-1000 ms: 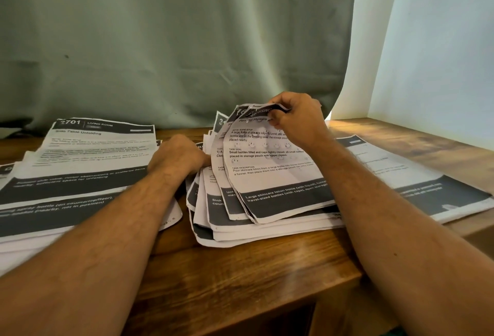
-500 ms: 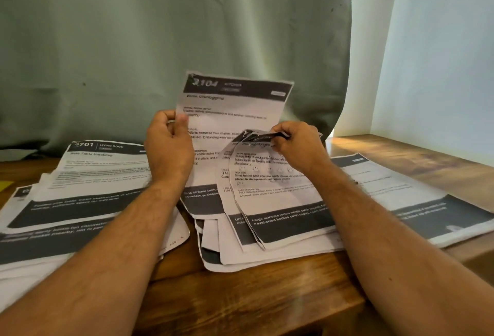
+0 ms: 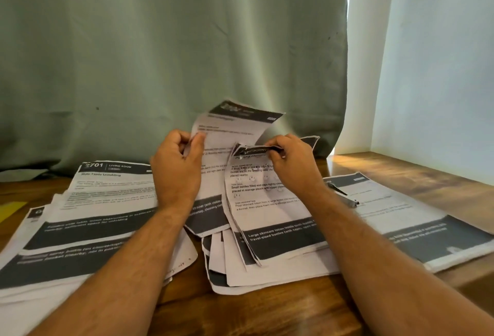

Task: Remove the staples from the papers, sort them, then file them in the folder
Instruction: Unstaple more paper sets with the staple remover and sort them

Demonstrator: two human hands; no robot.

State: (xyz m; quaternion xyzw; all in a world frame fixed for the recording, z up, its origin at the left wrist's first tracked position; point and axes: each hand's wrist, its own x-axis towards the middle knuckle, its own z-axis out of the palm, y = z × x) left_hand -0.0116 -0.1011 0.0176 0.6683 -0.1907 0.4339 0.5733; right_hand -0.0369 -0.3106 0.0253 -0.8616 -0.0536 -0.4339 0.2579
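Dim greenish light, bright daylight from right gap, wide-angle edge warp, lifted sheet (image 3: 235, 132) motion-blurred

We see our two bare forearms, lightly haired, with no sleeves reaching the wrists. Our left hand (image 3: 176, 172) and right hand (image 3: 292, 166) wear no rings, watch, gloves or bands.

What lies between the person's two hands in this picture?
In the head view, between the left hand and right hand lies the raised sheet that the left hand pinches.
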